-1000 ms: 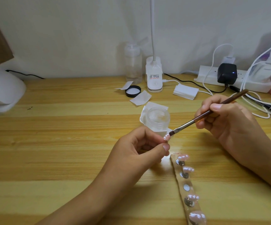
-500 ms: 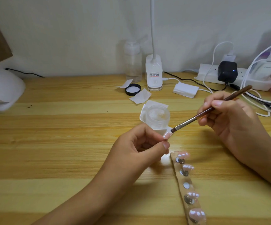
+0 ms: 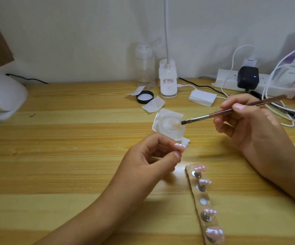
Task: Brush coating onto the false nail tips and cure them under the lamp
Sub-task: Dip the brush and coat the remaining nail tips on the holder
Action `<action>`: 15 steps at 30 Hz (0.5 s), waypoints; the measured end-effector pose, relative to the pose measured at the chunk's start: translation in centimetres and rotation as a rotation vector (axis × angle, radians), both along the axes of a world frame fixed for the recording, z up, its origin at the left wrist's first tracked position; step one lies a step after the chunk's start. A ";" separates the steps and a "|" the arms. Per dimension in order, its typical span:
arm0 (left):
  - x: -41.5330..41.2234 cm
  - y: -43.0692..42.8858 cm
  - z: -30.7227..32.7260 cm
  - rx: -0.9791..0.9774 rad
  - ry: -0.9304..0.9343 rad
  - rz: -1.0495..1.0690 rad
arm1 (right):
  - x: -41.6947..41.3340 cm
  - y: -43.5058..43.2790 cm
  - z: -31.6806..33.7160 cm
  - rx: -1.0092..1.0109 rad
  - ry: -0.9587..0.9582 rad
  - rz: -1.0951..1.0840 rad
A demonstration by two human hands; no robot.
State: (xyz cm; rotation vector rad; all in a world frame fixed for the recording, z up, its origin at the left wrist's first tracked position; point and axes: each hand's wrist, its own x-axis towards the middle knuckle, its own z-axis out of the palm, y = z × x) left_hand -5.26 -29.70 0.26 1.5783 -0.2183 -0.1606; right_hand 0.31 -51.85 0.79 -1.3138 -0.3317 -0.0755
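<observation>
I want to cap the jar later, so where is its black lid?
In the head view the black lid lies open side up toward the table's back, left of the white lamp base, before the clear bottle.

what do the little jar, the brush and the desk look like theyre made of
Jar: clear glass or plastic, glossy; the white paper under it shows through, so either is possible.
Brush: reddish-brown lacquered handle, probably wood, a shiny metal ferrule, and a short dark flat bristle tip.
Desk: pale wood or wood-look laminate with striped grain and a slight sheen near the left hand.
</observation>
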 end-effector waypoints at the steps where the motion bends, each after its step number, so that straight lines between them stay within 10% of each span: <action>1: 0.0 0.0 0.0 -0.005 0.001 -0.004 | 0.1 0.0 0.0 0.012 0.003 0.006; 15: -0.2 -0.2 0.1 0.037 -0.006 -0.028 | -0.1 0.2 0.0 0.019 0.054 0.103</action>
